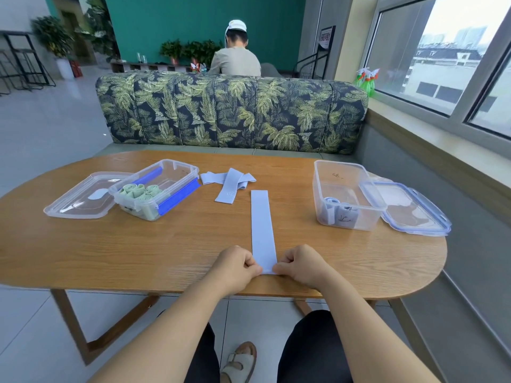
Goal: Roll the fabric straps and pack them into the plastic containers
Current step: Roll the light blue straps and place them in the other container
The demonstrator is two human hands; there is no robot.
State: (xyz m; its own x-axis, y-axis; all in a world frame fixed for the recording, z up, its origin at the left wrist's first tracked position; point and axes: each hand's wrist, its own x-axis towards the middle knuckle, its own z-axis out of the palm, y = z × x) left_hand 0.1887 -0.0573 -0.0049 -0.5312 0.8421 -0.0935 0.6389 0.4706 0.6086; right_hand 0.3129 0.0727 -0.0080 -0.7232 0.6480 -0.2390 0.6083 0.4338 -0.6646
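Observation:
A pale blue fabric strap (262,228) lies flat and straight on the wooden table (138,250), running away from me. My left hand (237,268) pinches its near left corner and my right hand (301,265) pinches its near right corner, at the table's front edge. Further back, a loose pile of blue straps (229,183) lies crossed over one another. At the left, a clear container with blue clips (154,187) holds several rolled green straps. The clear container on the right (345,194) holds rolled blue straps at its bottom.
A clear lid (83,197) lies left of the left container. A blue-rimmed lid (409,208) lies right of the right container. A leaf-patterned sofa (232,111) stands behind the table, with a person seated beyond it. Spray bottles (366,80) stand on the window sill.

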